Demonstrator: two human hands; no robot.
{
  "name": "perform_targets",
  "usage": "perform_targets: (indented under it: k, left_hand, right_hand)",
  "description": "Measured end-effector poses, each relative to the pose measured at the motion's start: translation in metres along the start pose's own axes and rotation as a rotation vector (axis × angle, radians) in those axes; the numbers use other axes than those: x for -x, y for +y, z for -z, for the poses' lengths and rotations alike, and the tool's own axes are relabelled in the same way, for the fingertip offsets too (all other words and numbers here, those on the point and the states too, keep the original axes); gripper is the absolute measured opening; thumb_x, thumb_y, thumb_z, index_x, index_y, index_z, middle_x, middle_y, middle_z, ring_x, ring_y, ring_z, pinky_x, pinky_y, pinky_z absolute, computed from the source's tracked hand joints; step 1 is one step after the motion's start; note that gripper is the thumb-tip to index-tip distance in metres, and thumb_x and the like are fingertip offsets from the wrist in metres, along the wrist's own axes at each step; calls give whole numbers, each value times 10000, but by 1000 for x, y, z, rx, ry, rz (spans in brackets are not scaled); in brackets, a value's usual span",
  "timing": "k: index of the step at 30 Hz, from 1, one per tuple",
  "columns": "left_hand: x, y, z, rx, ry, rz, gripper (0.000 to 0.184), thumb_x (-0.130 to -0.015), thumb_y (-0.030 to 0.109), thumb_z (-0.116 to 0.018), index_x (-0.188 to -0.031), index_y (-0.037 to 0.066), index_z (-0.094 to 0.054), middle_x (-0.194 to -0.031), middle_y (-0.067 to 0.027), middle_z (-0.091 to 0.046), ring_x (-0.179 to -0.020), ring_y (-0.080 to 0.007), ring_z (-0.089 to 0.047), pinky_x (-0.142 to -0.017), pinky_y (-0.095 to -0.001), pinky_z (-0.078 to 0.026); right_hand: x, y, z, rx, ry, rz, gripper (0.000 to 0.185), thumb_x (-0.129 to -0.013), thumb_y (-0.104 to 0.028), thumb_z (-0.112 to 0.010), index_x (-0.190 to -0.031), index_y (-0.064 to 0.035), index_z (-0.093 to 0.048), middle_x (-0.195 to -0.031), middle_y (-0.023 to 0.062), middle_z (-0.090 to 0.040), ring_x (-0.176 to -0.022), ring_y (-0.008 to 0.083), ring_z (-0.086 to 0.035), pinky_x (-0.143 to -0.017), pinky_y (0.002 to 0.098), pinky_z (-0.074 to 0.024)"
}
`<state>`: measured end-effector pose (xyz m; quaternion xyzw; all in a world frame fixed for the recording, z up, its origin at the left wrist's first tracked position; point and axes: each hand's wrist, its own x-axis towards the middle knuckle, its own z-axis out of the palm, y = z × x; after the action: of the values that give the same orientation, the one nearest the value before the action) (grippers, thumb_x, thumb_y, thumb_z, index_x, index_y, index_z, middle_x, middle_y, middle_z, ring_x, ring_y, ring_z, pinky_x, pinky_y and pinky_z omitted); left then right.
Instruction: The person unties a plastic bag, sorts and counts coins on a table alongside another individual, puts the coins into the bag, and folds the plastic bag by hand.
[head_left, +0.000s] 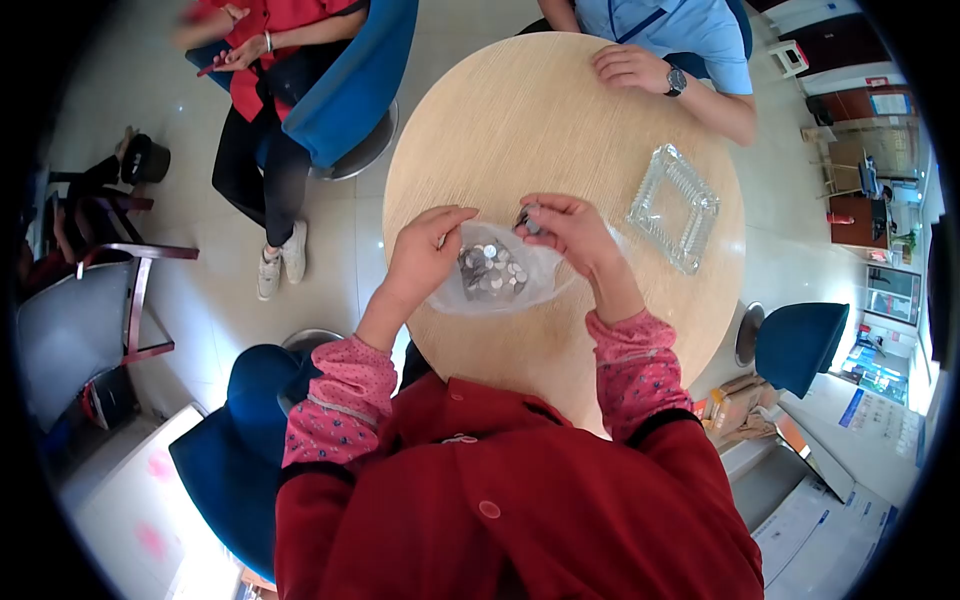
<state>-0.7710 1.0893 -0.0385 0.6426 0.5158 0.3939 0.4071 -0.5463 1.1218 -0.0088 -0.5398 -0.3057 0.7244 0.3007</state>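
Note:
A clear plastic bag [547, 290] lies on the round wooden table with many silver coins [492, 270] inside it. My left hand [425, 243] is closed on the bag's left edge, thumb against the fingers. Above the bag's right side, my right hand [570, 230] pinches several coins [530, 219] between thumb and fingers. Farther right on the table stands a clear ribbed glass tray [642, 206], apart from both hands.
The round table [500, 110] lies before me. Across it, a person in a light blue shirt rests a hand [630, 68] on the tabletop. Another person sits at upper left in a blue chair [350, 90]. Blue chairs [800, 345] also stand at right and lower left.

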Motion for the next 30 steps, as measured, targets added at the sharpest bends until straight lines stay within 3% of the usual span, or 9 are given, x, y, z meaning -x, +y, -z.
perform_targets:
  k: [2, 4, 7, 13, 20, 22, 24, 27, 30]
  left_hand:
    - [1, -4, -4, -25, 20, -9, 263, -824, 0, -524, -1047, 51, -654, -1043, -153, -637, -897, -283, -627, -760, -314, -496]
    - [1, -7, -6, -45, 39, -11, 261, -828, 4, -527, -1053, 52, -651, -1039, -153, -636, -880, -282, -628, -750, -316, -497]
    - [6, -7, -5, -58, 30, -1, 253, -833, 10, -534, -1055, 52, -649, -1042, -152, -631, -853, -283, -627, -740, -318, -496]
    - [11, -2, 0, -52, -23, 74, 251, -829, 9, -539, -1051, 51, -648, -1047, -150, -621, -884, -294, -615, -759, -333, -496]
    - [17, 14, 6, -372, -3, -220, 301, -762, -28, -567, -1038, 56, -654, -1042, -131, -621, -975, -307, -588, -840, -387, -479]
    - [20, 20, 4, -401, -33, -248, 310, -744, -35, -571, -1029, 53, -655, -1035, -128, -623, -977, -309, -587, -836, -391, -481]
    - [25, 21, -1, -358, -165, -295, 320, -721, -45, -568, -1015, 45, -654, -1009, -130, -628, -959, -319, -593, -817, -392, -486]
    - [28, 10, -6, -376, -176, -206, 314, -722, -47, -562, -1008, 46, -653, -990, -126, -636, -927, -321, -603, -791, -381, -494]
    - [31, 0, 1, -440, -160, -151, 305, -731, -40, -554, -1004, 50, -657, -994, -114, -642, -905, -307, -611, -785, -372, -503]
  right_hand:
    - [-27, -10, 14, 98, 98, 66, 264, -867, -100, -621, -1093, 35, -596, -947, 132, -660, -797, 207, -671, -616, 261, -552]
    - [-62, 6, 37, 950, 391, 238, 253, -846, -137, -629, -1087, -60, -621, -965, 124, -642, -779, 243, -655, -617, 307, -540]
    - [-72, 26, 32, 1418, 641, 572, 280, -815, -154, -629, -1095, -162, -623, -1037, 124, -591, -845, 314, -603, -706, 376, -516]
    - [-73, 33, 40, 1388, 658, 860, 336, -790, -138, -599, -1121, -194, -616, -1173, 136, -541, -1053, 371, -505, -854, 439, -463]
    - [19, 19, 44, 963, 724, 746, 330, -799, -29, -609, -1115, -122, -617, -1225, 168, -521, -1038, 344, -561, -851, 379, -478]
    - [48, 18, 35, 960, 781, 872, 244, -818, -4, -589, -1050, -64, -634, -1106, 168, -591, -939, 299, -615, -788, 339, -500]
    - [72, 24, 3, 745, 601, 732, 198, -814, 14, -590, -999, -37, -638, -982, 133, -640, -875, 268, -639, -749, 319, -508]
    - [75, 38, -38, 769, 258, 851, 169, -806, 8, -605, -963, -41, -644, -880, 122, -648, -754, 286, -634, -678, 312, -511]
    - [51, 64, -38, 832, 235, 778, 133, -807, -34, -613, -933, -50, -650, -845, 141, -636, -746, 310, -627, -658, 343, -511]
